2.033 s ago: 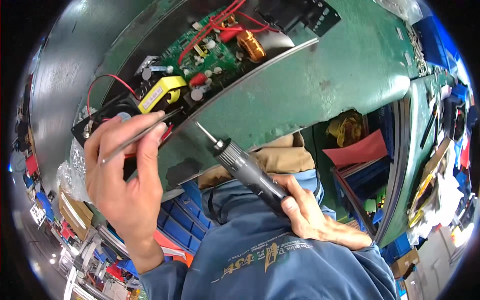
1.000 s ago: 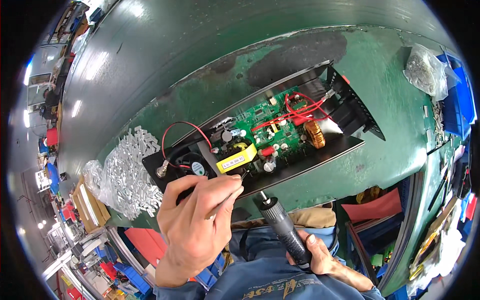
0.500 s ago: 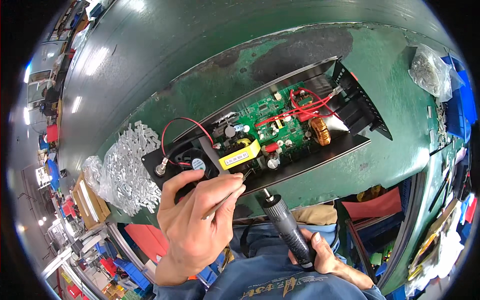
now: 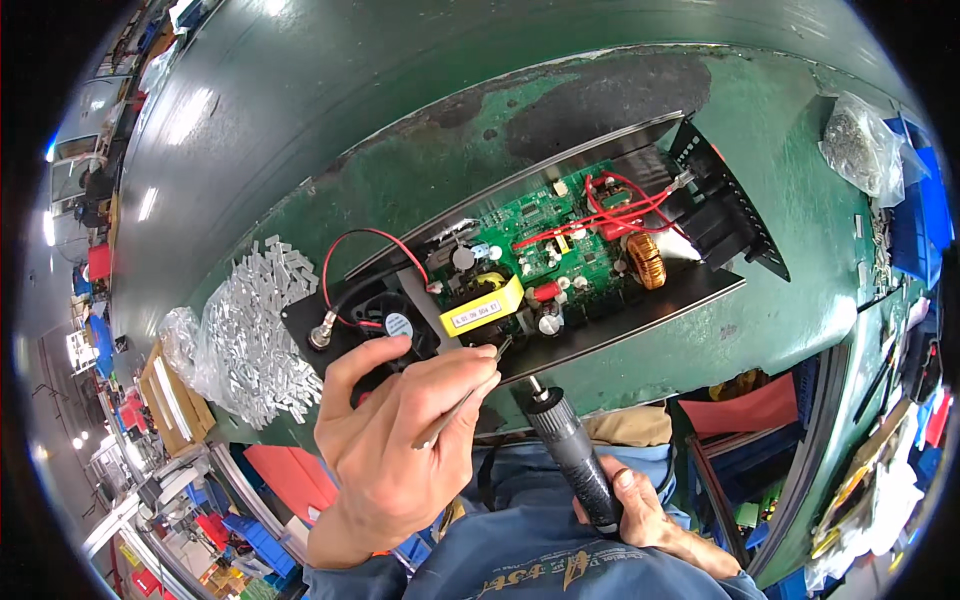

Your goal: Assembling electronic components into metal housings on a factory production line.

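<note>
A black metal case (image 4: 652, 312) lies slanted on the green bench, with a green circuit board (image 4: 533, 212) inside it. My left hand (image 4: 385, 450) pinches slim metal tweezers (image 4: 440, 425), their tip reaching over the case's near side, beside a yellow-wrapped transformer (image 4: 483, 307). Under its fingers a black fan (image 4: 385, 312) is partly hidden. My right hand (image 4: 640, 508) is wrapped round a black electric screwdriver (image 4: 573, 450), whose bit points up at the case's near edge. Red wires (image 4: 610, 215) cross the board near a copper coil (image 4: 645, 262).
Left of the case, many small silver metal pieces (image 4: 262, 340) spill from a clear bag. A cardboard box (image 4: 178, 400) sits beyond them. At the far right are a bag of small parts (image 4: 862, 150) and a blue bin (image 4: 920, 225). The bench's near edge borders my lap.
My left hand has shifted slightly to the right, and the tweezers' tip has moved right along the case's near side. The right hand and screwdriver are nearly still.
</note>
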Motion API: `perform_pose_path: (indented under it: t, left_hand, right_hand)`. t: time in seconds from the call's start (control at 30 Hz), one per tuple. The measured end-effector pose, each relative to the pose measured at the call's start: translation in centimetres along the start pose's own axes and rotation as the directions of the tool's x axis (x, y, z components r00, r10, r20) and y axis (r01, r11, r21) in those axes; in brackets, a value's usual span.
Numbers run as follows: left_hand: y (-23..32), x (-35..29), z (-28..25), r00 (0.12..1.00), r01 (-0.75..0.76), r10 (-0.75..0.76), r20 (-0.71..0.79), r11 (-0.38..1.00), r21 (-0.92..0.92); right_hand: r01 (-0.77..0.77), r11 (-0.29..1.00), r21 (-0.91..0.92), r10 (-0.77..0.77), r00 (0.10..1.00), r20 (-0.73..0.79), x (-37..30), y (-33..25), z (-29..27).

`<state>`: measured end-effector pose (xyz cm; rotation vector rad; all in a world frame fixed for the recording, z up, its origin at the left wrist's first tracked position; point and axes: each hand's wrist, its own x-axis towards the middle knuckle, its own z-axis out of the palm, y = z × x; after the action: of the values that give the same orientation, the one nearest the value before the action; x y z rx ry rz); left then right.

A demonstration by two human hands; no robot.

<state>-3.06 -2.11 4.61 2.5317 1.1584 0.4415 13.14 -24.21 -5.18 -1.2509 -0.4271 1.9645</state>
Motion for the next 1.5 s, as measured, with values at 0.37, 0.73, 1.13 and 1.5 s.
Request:
perform_pose_path:
  t: [0.37,0.73,1.13,1.5]
  left_hand:
    - [-0.2,-0.2,-0.2,1.0,0.015,-0.014,0.005,0.999,-0.041]
    - [-0.4,-0.4,-0.3,1.0,0.006,-0.006,0.004,0.998,-0.059]
    - [-0.4,-0.3,-0.3,1.0,0.009,-0.008,0.011,0.998,-0.055]
    - [-2.4,-0.2,-0.9,0.991,-0.133,0.134,0.003,0.986,-0.105]
  right_hand:
    - [-0.173,0.962,0.209,0.128,0.969,0.209,1.1,0.5,-0.9]
    - [-0.112,0.986,0.126,0.101,0.99,0.094,0.4,0.2,0.0]
    - [0.023,1.0,0.02,-0.022,0.999,-0.027,0.1,1.0,0.7]
    - [-0.092,0.995,0.044,0.092,0.996,0.007,-0.1,-0.5,0.1]
